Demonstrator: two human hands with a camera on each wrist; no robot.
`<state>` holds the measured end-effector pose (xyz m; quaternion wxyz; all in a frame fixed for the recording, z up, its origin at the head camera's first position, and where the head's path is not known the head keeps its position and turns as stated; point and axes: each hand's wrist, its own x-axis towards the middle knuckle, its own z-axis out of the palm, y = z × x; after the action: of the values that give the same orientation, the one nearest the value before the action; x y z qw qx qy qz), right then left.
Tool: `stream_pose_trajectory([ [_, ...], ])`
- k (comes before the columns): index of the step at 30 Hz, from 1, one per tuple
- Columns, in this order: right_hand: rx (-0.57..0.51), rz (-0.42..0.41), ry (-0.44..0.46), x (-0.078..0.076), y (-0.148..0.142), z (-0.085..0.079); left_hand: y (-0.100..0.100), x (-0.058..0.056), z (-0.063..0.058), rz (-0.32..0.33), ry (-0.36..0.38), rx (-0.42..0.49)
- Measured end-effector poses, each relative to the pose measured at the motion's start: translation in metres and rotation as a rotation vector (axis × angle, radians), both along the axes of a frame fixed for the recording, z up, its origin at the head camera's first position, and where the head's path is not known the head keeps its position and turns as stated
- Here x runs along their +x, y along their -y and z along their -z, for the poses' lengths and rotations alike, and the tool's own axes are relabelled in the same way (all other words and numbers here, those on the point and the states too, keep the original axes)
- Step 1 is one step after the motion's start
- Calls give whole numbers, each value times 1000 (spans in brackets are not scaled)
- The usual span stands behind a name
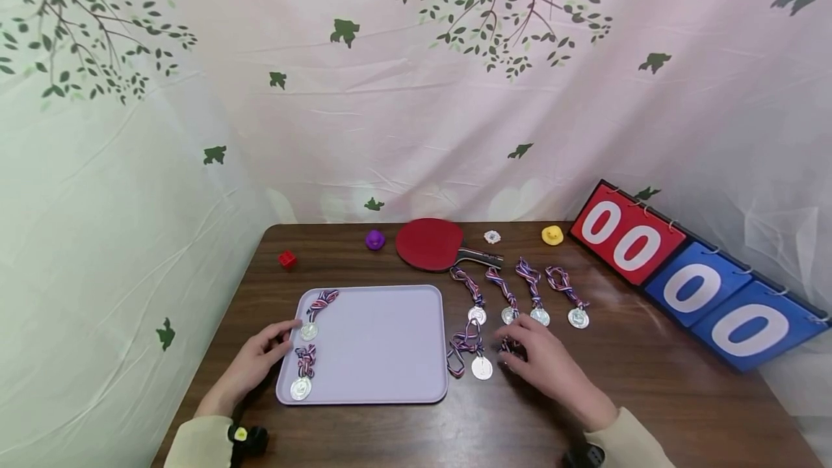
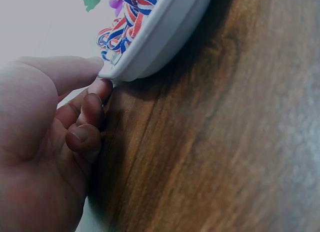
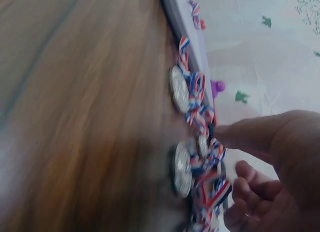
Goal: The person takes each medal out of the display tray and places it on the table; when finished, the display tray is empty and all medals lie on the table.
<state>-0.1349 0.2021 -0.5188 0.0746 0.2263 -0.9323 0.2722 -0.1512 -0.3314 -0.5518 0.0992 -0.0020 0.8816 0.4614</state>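
My left hand (image 1: 260, 356) pinches the left rim of a pale lilac tray (image 1: 380, 345), thumb over the edge and fingertips below it, as the left wrist view shows. Two silver medals with red, white and blue ribbons lie on the tray's left side, an upper medal (image 1: 308, 330) and a lower medal (image 1: 301, 388). Right of the tray, my right hand (image 1: 542, 356) hovers over a medal (image 3: 181, 169) and its ribbon (image 3: 212, 187), mostly hidden in the head view. Its thumb and fingers are apart. Beside it lies another medal (image 1: 482, 367) with a looped ribbon.
Behind the right hand several more medals (image 1: 578, 318) lie in a row. A red table tennis bat (image 1: 430, 244), purple duck (image 1: 375, 240), yellow duck (image 1: 552, 235), red cube (image 1: 287, 259) and small white piece (image 1: 492, 237) are farther back. A flip scoreboard (image 1: 689, 280) stands right.
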Motion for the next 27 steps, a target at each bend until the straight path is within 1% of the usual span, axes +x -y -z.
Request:
stream_pose_trajectory([
  [2, -22, -16, -8, -2, 11, -3, 0, 0, 0, 2, 0, -2],
  [4, -38, -56, -12, -5, 24, -4, 0, 0, -1, 3, 3, -4],
  [9, -89, -210, 11, -6, 63, -6, 1, 0, -2, 2, 5, -20],
  [12, -126, -290, 46, -4, 88, -6, 1, 0, -2, 2, 6, -29],
  [16, -132, -384, 77, 0, 119, -2, 0, 0, -2, -4, 9, -26],
  [20, -74, -447, 93, 4, 145, 3, -1, 0, -2, -2, 11, -21],
  [23, -13, -484, 81, 8, 163, 5, -1, 0, -2, -5, 10, -25],
  [27, 36, -537, 61, 12, 186, 5, 0, 0, 0, -8, 0, -35],
])
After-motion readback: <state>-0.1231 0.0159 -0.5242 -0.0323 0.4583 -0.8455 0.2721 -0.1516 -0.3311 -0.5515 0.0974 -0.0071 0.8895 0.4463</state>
